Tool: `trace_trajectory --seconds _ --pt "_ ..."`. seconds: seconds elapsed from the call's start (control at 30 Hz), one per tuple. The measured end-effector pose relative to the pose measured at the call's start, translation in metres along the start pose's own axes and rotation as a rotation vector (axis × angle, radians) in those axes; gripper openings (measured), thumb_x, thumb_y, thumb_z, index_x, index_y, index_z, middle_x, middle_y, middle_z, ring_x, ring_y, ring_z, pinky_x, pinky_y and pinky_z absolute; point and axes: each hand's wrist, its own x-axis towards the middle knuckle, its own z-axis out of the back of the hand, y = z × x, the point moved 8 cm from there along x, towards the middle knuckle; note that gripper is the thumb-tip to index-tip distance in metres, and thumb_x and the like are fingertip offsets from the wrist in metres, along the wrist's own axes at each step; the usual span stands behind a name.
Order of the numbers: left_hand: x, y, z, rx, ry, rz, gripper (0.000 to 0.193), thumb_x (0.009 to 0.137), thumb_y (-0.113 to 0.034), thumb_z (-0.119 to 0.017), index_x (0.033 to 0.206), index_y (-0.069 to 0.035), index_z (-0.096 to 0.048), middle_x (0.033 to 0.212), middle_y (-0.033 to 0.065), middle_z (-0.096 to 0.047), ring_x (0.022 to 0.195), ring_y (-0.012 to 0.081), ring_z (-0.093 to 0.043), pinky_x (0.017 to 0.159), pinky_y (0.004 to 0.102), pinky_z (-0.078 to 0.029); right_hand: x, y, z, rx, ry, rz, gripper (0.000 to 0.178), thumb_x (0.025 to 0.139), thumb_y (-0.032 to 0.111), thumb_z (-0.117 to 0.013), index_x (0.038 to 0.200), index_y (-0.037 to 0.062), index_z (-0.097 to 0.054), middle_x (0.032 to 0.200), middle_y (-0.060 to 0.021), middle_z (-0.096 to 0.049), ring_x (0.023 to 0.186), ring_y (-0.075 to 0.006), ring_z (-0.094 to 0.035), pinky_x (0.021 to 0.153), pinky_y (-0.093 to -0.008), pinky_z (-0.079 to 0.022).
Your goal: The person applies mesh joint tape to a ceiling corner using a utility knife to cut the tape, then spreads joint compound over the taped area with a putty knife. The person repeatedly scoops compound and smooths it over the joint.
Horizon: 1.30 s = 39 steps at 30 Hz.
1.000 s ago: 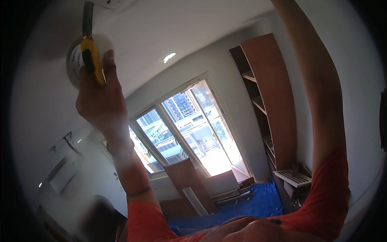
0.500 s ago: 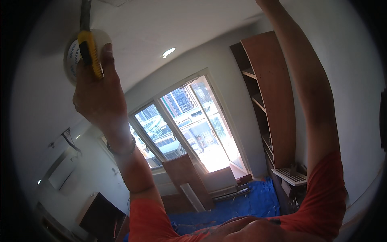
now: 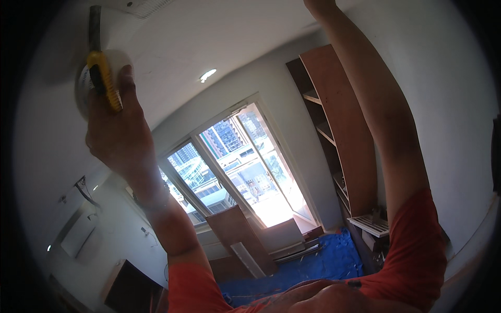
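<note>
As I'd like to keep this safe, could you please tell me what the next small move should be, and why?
I'd probably retract the blade of the yellow knife: it stands well out, while the left hand holds the knife together with a tape roll, and the right hand is raised, partly out of view.

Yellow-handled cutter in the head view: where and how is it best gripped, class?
The cutter is probably best gripped by its ribbed lower handle, coming from below: the dark blade points up, away from that end, and the ridges should resist slipping. The left hand holds it there.
</note>
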Motion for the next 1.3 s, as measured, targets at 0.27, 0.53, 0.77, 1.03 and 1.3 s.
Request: trace_trajectory --seconds 0.27,0.53,0.77,1.03,1.3 --pt "-0.004 -0.001 0.001 0.031 -0.082 -0.123 0.062 0.090 -0.005 -0.073 0.139 -0.037 -0.053 0.129 0.0197 -0.066 0.100 0.0325 -0.075 0.074 0.0374 -0.067 -0.028 0.054 -0.017 0.279 -0.028 0.451 0.034 0.094 0.021 -0.074 0.113 -0.0030 -0.059 0.112 -0.0183 -0.060 0.100 -0.0306 -0.060 0.088 -0.0422 -0.049" --pt "-0.003 -0.002 0.006 -0.055 -0.066 -0.010 0.058 0.095 -0.056 -0.062 0.117 -0.004 -0.070 0.102 0.0185 -0.077 0.088 0.0381 -0.076 0.084 0.0497 -0.063 -0.112 0.076 -0.045 0.220 0.029 0.353 0.120 0.071 0.044 -0.093 0.154 0.0025 -0.018 0.152 -0.0249 -0.021 0.141 -0.0436 -0.025 0.114 -0.0644 -0.026" --pt "-0.009 -0.014 -0.005 0.165 -0.138 -0.264 0.048 0.091 -0.009 -0.073 0.132 -0.033 -0.062 0.122 0.0181 -0.070 0.096 0.0329 -0.076 0.070 0.0394 -0.067 -0.123 0.095 -0.060 0.161 0.002 0.304 0.145 0.060 0.050 -0.097 0.159 0.0042 -0.001 0.163 -0.0275 -0.005 0.150 -0.0461 -0.012 0.118 -0.0666 -0.019" --pt "-0.005 -0.007 0.004 -0.012 -0.130 -0.100 0.040 0.092 -0.044 -0.068 0.110 -0.008 -0.068 0.093 0.0212 -0.075 0.080 0.0368 -0.077 0.072 0.0461 -0.066 -0.148 0.096 -0.060 0.197 0.050 0.081 0.136 0.062 0.046 -0.098 0.153 -0.0025 -0.009 0.156 -0.0293 -0.012 0.146 -0.0455 -0.015 0.114 -0.0679 -0.021" --pt "-0.018 -0.009 -0.005 -0.201 -0.045 0.073 0.056 0.092 -0.053 -0.067 0.114 -0.002 -0.071 0.089 0.0204 -0.077 0.077 0.0355 -0.077 0.075 0.0455 -0.065 -0.180 0.080 -0.079 0.391 0.472 -0.342 0.087 0.081 0.053 -0.084 0.124 -0.0122 -0.047 0.099 -0.0242 -0.063 0.093 -0.0323 -0.065 0.082 -0.0427 -0.052"
